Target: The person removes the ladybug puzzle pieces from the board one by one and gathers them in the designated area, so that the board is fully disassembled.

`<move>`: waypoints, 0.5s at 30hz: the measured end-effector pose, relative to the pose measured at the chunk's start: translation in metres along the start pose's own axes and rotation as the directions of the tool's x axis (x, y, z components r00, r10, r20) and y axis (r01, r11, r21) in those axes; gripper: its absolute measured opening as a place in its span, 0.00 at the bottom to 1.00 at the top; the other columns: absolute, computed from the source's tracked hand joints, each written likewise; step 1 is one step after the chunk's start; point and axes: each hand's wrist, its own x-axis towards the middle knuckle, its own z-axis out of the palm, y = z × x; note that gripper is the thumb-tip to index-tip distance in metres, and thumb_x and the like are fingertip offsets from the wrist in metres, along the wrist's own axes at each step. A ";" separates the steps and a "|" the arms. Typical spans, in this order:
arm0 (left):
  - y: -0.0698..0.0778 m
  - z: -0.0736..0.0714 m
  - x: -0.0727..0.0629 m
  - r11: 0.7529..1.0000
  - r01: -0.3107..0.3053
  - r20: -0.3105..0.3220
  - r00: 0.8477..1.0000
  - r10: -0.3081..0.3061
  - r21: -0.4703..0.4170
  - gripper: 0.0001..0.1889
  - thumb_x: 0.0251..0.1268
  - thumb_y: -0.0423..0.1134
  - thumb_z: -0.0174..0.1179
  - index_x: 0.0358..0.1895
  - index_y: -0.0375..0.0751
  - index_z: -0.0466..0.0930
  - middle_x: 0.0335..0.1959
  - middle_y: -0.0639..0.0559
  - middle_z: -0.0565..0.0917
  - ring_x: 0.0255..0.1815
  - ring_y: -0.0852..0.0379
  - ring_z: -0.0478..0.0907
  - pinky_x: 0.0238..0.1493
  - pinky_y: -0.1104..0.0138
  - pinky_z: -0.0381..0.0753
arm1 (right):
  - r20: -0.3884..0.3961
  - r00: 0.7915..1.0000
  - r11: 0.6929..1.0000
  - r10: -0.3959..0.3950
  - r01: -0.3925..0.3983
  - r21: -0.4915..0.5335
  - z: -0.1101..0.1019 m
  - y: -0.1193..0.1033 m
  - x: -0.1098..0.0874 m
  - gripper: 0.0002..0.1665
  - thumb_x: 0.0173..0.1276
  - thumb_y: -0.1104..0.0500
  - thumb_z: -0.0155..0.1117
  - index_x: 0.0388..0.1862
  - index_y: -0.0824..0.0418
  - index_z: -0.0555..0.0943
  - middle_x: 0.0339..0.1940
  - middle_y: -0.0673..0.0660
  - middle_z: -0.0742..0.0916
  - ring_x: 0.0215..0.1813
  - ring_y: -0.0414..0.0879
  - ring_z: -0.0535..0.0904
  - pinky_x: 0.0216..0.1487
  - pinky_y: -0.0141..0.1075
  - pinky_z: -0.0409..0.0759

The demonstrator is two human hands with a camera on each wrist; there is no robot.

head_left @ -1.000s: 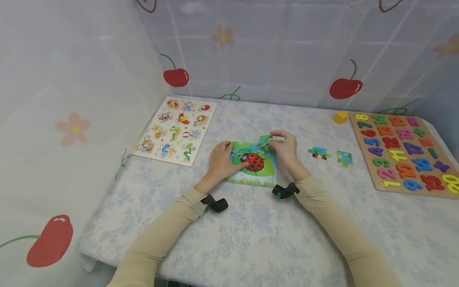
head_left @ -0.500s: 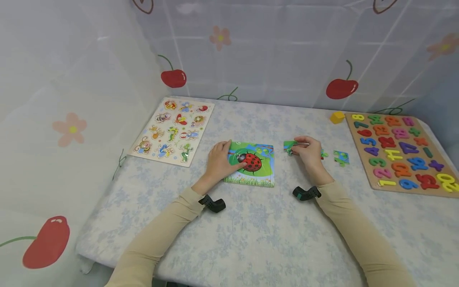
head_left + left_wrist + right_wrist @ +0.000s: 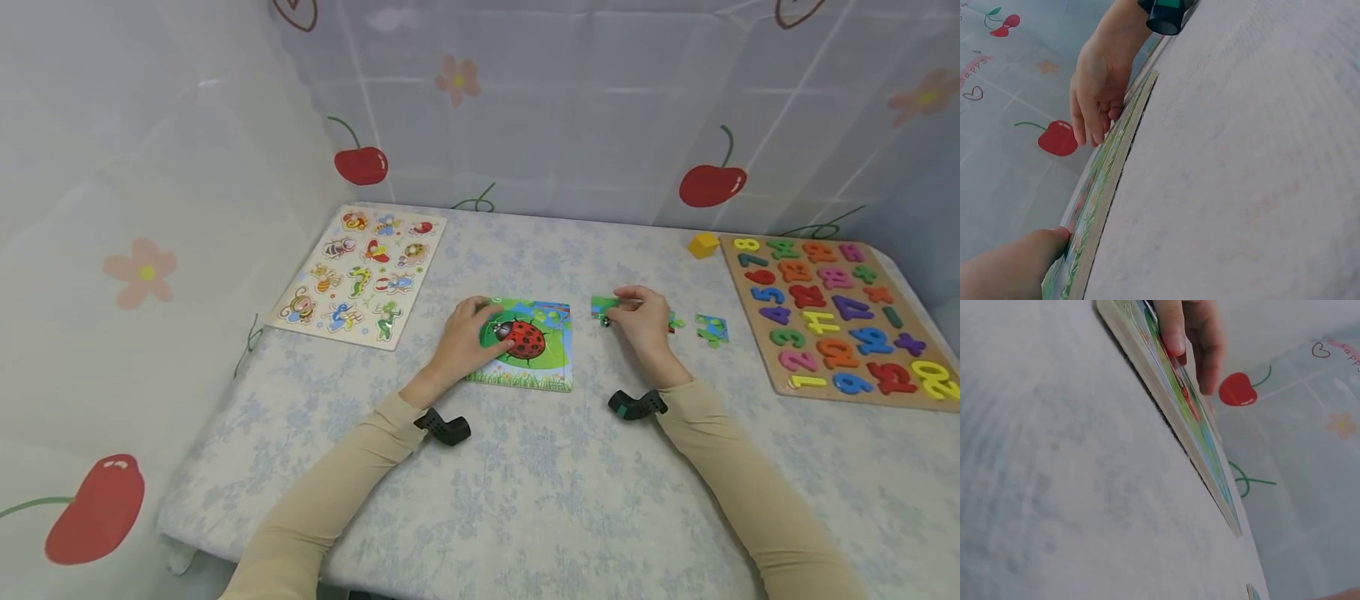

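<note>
In the head view a square ladybug jigsaw puzzle (image 3: 525, 342) lies flat on the table. My left hand (image 3: 461, 343) holds its left side, thumb pressing the picture and fingers bent near the top-left corner. In the left wrist view that thumb (image 3: 1047, 244) rests on the puzzle board's face. Right of the board, my right hand (image 3: 645, 325) pinches a green and blue puzzle piece (image 3: 602, 305) at table level, its fingertips partly covering it. Another piece (image 3: 676, 322) shows partly behind this hand. A blue and green piece (image 3: 711, 328) lies farther right.
An insect peg board (image 3: 360, 275) lies at the back left. At the right stands a number board (image 3: 843, 321) with colourful digits, a yellow block (image 3: 703, 245) by its corner. A patterned curtain (image 3: 540, 108) hangs along the table's back edge.
My right hand has carried the piece away from the puzzle's upper right to the table on the right. My left index finger has shifted slightly onto the puzzle's top-left corner.
</note>
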 end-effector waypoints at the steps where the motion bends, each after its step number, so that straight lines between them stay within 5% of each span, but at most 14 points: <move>1: 0.000 0.000 0.000 1.000 -0.018 0.000 1.000 0.018 -0.003 0.28 0.57 0.49 0.67 0.60 0.42 0.75 0.64 0.40 0.69 0.67 0.43 0.64 0.67 0.47 0.65 | 0.000 1.000 1.000 -0.004 0.004 -0.010 0.000 -0.001 -0.001 0.18 0.60 0.67 0.64 0.51 0.67 0.81 0.50 0.65 0.82 0.29 0.32 0.70 0.27 0.22 0.71; 7: 0.001 0.001 0.001 0.994 -0.105 0.015 0.994 0.105 -0.005 0.20 0.60 0.45 0.65 0.54 0.44 0.80 0.63 0.42 0.72 0.66 0.45 0.67 0.67 0.48 0.66 | 0.127 0.990 0.998 -0.062 0.063 -0.008 0.004 -0.021 -0.015 0.18 0.65 0.65 0.62 0.53 0.67 0.79 0.50 0.66 0.83 0.36 0.39 0.72 0.31 0.27 0.73; 11: 0.001 0.000 0.000 0.991 -0.131 0.047 0.990 0.131 -0.011 0.15 0.63 0.45 0.63 0.51 0.45 0.82 0.62 0.44 0.73 0.66 0.45 0.68 0.67 0.47 0.65 | 0.309 0.944 0.992 -0.118 0.099 0.077 0.010 -0.032 -0.028 0.19 0.65 0.65 0.63 0.54 0.69 0.78 0.49 0.69 0.83 0.39 0.43 0.79 0.32 0.31 0.78; 15: 0.003 0.000 -0.001 0.990 -0.140 0.068 0.988 0.142 -0.025 0.15 0.64 0.46 0.61 0.50 0.45 0.83 0.62 0.44 0.73 0.67 0.45 0.67 0.68 0.46 0.63 | 0.403 0.909 0.993 -0.103 0.068 0.101 0.016 -0.035 -0.037 0.21 0.62 0.65 0.65 0.55 0.68 0.78 0.52 0.68 0.81 0.40 0.42 0.79 0.33 0.31 0.78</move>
